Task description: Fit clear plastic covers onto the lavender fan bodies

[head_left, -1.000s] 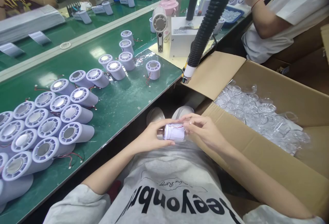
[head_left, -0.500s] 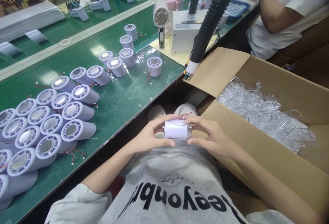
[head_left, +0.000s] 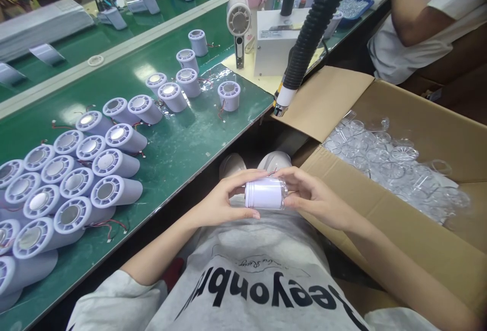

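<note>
In front of my shirt, a white cylindrical housing lies on its side between my hands. My left hand grips its left end, thumb below and fingers above. At the right end sits a clear plastic part, pinched by the fingers of my right hand. Red wires show at the top edge of the housing, partly hidden by my right fingers. Similar housings with round metallic discs and loose wires stand in rows on the green bench to the left.
An open cardboard box at the right holds many clear plastic parts. A black flexible hose hangs by a white box-shaped device. A handheld fan stands beside it. A co-worker's arm is at upper right.
My right fingers have drawn in around the housing's right end and its clear part. More of the wires is covered now. The housing has shifted slightly right, and my left hand keeps its grip.
</note>
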### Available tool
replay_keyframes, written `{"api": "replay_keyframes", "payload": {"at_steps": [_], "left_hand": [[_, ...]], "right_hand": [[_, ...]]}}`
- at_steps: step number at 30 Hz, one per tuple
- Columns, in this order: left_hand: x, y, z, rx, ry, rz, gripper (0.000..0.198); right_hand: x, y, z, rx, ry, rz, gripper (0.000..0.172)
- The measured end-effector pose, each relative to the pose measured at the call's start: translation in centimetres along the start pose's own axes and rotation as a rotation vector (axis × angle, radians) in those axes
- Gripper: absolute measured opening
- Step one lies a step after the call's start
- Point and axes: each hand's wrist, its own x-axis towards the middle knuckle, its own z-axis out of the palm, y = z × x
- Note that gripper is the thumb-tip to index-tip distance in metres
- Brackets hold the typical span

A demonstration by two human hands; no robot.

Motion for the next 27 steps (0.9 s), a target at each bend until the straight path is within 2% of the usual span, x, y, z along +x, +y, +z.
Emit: {"api": "replay_keyframes", "payload": {"at_steps": [6,18,24,27], "left_hand": [[0.0,0.0,0.1,0.029,-0.001,-0.003,0.078],[-0.1,-0.4,0.2,0.04,-0.007,0.049,0.079],[-0.3,-0.4,0.3,0.074,-0.002,0.071,0.082],[-0.4,0.2,0.5,0.113,0.015,0.042,0.076]], "right_hand": [[0.3,0.5,0.2,0.147,-0.002,0.097,0.033],[1.0,1.1,1.1,0.374,0.013,0.321,0.055],[1.1,1.3,1.4,0.526,-0.085,0.41,0.052],[1.2,1.3,1.5,0.551,-0.119,0.51,0.06]]}}
